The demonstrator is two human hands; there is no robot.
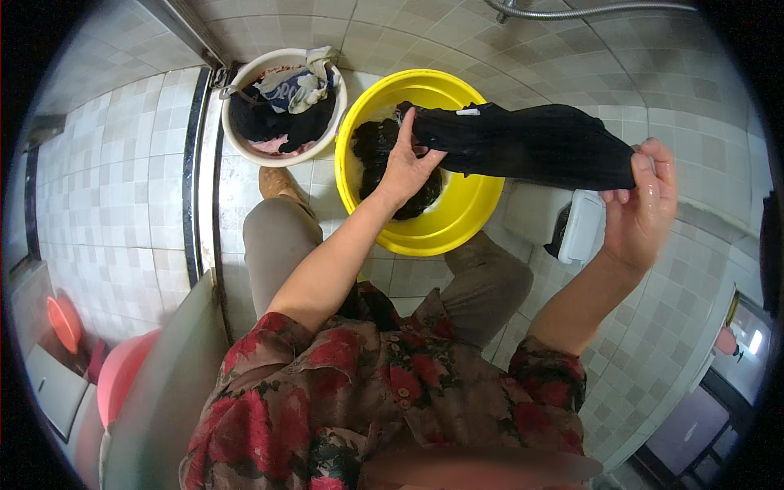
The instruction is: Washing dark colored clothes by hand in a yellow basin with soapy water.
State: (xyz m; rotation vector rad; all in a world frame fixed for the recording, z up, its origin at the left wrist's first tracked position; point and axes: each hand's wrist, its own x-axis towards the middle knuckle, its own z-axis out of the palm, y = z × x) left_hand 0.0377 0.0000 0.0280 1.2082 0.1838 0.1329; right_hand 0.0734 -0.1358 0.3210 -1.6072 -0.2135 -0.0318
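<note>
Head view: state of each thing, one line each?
Black garment: stretched out between both hands, above the basin.
Left hand: gripping one end of the garment.
Right hand: gripping the other end.
Yellow basin: on the tiled floor, dark laundry inside.
White basin: full of mixed clothes.

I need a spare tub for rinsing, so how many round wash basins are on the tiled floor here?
2: a yellow round plastic basin below the stretched black garment, and a white round plastic basin of clothes left of it. Others may be hidden.

Left hand [404, 167] reaching forward, fingers [408, 122] pinched shut, right hand [641, 204] raised, fingers curled closed, forearms bare
</note>
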